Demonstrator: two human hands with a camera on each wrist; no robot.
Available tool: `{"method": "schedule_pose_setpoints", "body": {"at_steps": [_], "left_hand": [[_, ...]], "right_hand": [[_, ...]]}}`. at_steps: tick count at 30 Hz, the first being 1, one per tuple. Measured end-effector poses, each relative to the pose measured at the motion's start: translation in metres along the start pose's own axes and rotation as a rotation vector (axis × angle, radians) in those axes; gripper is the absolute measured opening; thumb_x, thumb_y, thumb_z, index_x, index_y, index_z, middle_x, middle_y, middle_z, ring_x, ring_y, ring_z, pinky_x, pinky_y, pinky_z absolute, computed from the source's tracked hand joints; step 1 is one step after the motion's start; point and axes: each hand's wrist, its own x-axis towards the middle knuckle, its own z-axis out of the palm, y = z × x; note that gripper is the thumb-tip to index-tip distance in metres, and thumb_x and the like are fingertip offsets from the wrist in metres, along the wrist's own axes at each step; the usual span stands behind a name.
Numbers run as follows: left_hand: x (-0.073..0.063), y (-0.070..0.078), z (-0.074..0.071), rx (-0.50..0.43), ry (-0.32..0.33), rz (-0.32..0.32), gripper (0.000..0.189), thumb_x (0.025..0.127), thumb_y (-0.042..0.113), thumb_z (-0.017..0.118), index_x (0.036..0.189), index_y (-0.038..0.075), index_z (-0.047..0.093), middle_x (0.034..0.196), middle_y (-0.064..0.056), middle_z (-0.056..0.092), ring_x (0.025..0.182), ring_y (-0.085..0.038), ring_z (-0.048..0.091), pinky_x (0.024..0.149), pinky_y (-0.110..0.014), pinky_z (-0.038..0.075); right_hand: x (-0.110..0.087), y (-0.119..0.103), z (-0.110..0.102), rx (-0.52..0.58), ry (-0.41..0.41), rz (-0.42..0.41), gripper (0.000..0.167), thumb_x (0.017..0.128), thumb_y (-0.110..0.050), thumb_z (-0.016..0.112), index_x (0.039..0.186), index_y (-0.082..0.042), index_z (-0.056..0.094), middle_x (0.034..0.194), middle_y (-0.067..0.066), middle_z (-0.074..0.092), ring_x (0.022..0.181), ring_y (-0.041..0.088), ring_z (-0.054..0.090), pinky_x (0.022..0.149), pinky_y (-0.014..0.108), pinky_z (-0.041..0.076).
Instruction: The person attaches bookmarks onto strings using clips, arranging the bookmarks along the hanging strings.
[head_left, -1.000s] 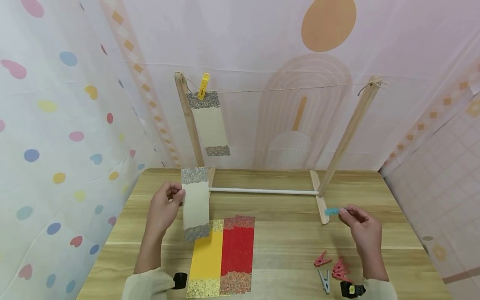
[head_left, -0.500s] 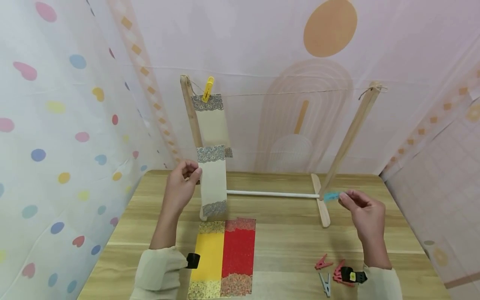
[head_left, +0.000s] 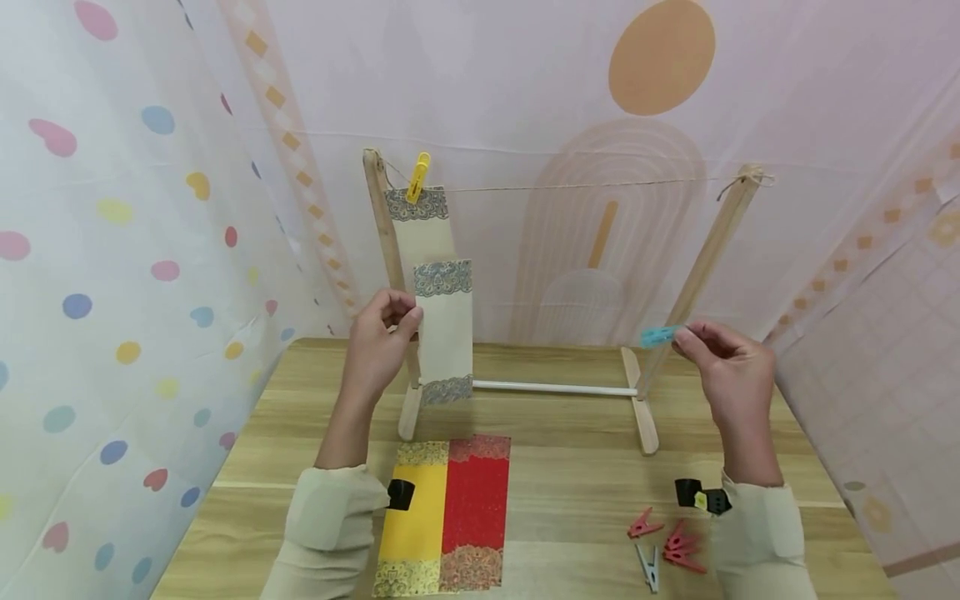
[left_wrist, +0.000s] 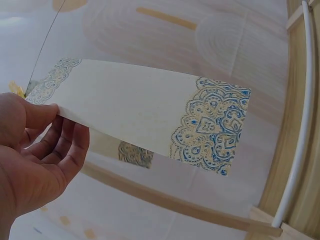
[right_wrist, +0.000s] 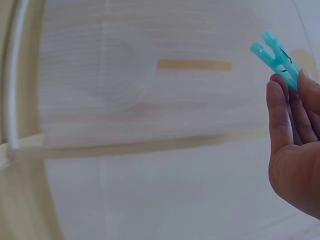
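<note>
My left hand (head_left: 382, 346) pinches the left edge of a cream paper strip (head_left: 445, 333) with blue patterned bands at both ends. In the left wrist view the thumb lies on the front of this strip (left_wrist: 125, 97) and the fingers curl behind it. The strip overlaps another cream strip (head_left: 423, 237), which hangs from a string (head_left: 570, 187) under a yellow clothespin (head_left: 418, 177). Off to the right, my right hand (head_left: 731, 371) pinches a turquoise clothespin (head_left: 658, 336) between thumb and fingers. The right wrist view shows that clothespin (right_wrist: 275, 59) with its jaws spread apart.
Wooden posts, left (head_left: 386, 233) and right (head_left: 708, 258), carry the string, joined below by a white rod (head_left: 555, 387). Yellow (head_left: 412, 517) and red (head_left: 477, 504) patterned strips lie on the table (head_left: 570, 492). Several pink clothespins (head_left: 681, 546) and a grey-blue one (head_left: 649, 568) lie at the right.
My left hand has raised the cream strip up and to the right, from over the yellow strip to in front of the hanging one. My right hand has risen with the turquoise clothespin.
</note>
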Motion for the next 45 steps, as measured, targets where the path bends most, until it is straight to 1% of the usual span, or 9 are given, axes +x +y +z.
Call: {"method": "schedule_pose_setpoints", "body": {"at_steps": [9,14,16,23,27,30,34,38,45], "left_hand": [[0.007,0.010,0.007,-0.019,0.016,-0.013,0.012,0.101,0.003,0.059,0.111,-0.005,0.059,0.100,-0.016,0.063,0.084,-0.023,0.058,0.070,-0.023,0.053],[0.010,0.013,0.011,-0.030,0.015,-0.011,0.013,0.102,0.004,0.059,0.112,-0.004,0.059,0.100,-0.014,0.062,0.084,-0.023,0.058,0.071,-0.024,0.054],[0.012,0.014,0.012,-0.028,0.014,-0.009,0.013,0.102,0.004,0.059,0.112,-0.003,0.059,0.100,-0.014,0.062,0.084,-0.023,0.058,0.072,-0.025,0.054],[0.016,0.016,0.014,-0.032,0.019,-0.018,0.013,0.102,0.004,0.059,0.112,-0.004,0.059,0.100,-0.013,0.062,0.085,-0.021,0.058,0.075,-0.030,0.055],[0.020,0.016,0.016,-0.026,0.026,-0.011,0.013,0.102,0.005,0.060,0.112,-0.004,0.060,0.100,-0.013,0.063,0.084,-0.022,0.059,0.074,-0.027,0.055],[0.023,0.018,0.017,-0.031,0.028,0.000,0.013,0.102,0.005,0.060,0.112,-0.003,0.060,0.100,-0.013,0.063,0.084,-0.021,0.059,0.073,-0.025,0.054],[0.027,0.020,0.020,-0.049,0.039,0.014,0.012,0.102,0.005,0.060,0.111,-0.003,0.060,0.099,-0.014,0.064,0.082,-0.020,0.059,0.073,-0.029,0.055],[0.031,0.023,0.022,-0.063,0.053,0.021,0.011,0.101,0.004,0.061,0.110,-0.004,0.060,0.099,-0.014,0.065,0.081,-0.019,0.058,0.075,-0.035,0.055],[0.040,0.026,0.022,-0.070,0.066,0.041,0.010,0.101,0.002,0.060,0.109,-0.004,0.060,0.098,-0.013,0.065,0.081,-0.017,0.058,0.073,-0.034,0.056]], "right_hand": [[0.020,-0.028,0.026,-0.041,-0.089,-0.164,0.013,0.084,0.003,0.080,0.089,0.013,0.074,0.074,-0.001,0.073,0.068,0.007,0.070,0.070,0.021,0.058],[0.030,-0.043,0.046,0.063,-0.103,-0.169,0.002,0.084,0.009,0.077,0.085,0.009,0.075,0.072,0.002,0.072,0.067,0.009,0.070,0.071,0.024,0.059],[0.034,-0.047,0.053,0.088,-0.110,-0.178,0.004,0.084,0.011,0.076,0.083,0.007,0.075,0.071,0.002,0.072,0.066,0.010,0.071,0.071,0.025,0.059],[0.047,-0.064,0.077,0.008,-0.164,-0.251,0.002,0.086,0.007,0.076,0.086,0.005,0.076,0.073,-0.002,0.073,0.068,0.009,0.071,0.071,0.025,0.059],[0.056,-0.078,0.092,-0.034,-0.206,-0.295,0.004,0.087,0.005,0.076,0.089,0.008,0.076,0.075,-0.005,0.072,0.070,0.008,0.071,0.073,0.024,0.059],[0.064,-0.088,0.103,-0.026,-0.235,-0.344,0.010,0.086,0.006,0.077,0.091,0.014,0.073,0.075,-0.007,0.072,0.070,0.007,0.070,0.074,0.025,0.059],[0.071,-0.099,0.118,-0.002,-0.280,-0.415,0.005,0.085,0.010,0.075,0.088,0.014,0.072,0.075,-0.008,0.071,0.068,0.007,0.069,0.073,0.024,0.059],[0.075,-0.106,0.133,0.039,-0.321,-0.434,0.002,0.085,0.013,0.074,0.086,0.011,0.073,0.074,-0.008,0.071,0.067,0.007,0.068,0.072,0.025,0.059],[0.079,-0.107,0.155,0.041,-0.373,-0.422,0.004,0.085,0.010,0.075,0.086,0.013,0.073,0.073,-0.005,0.070,0.066,0.009,0.067,0.074,0.027,0.059]]}}
